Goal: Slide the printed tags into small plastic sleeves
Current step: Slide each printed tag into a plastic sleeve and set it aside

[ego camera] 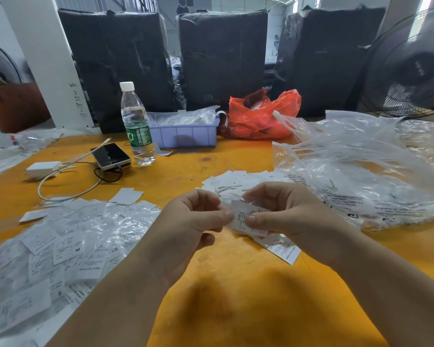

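Note:
Above the yellow table (236, 296), my left hand (198, 221) and my right hand (283, 211) pinch one white printed tag (243, 215) between thumbs and fingers. Whether a clear sleeve is around it, I cannot tell. More loose printed tags (238, 181) lie just behind my hands, and one reading MADE IN CHINA (286, 251) lies under my right wrist. At the left spreads a heap of tags in small plastic sleeves (60, 246) with size letters showing.
A pile of large clear plastic bags (361, 171) fills the right side. Behind stand a water bottle (137, 126), a phone (110, 156) with charger and cable, a lilac tray (186, 134), a red bag (258, 116), black wrapped bales and a fan (411, 66).

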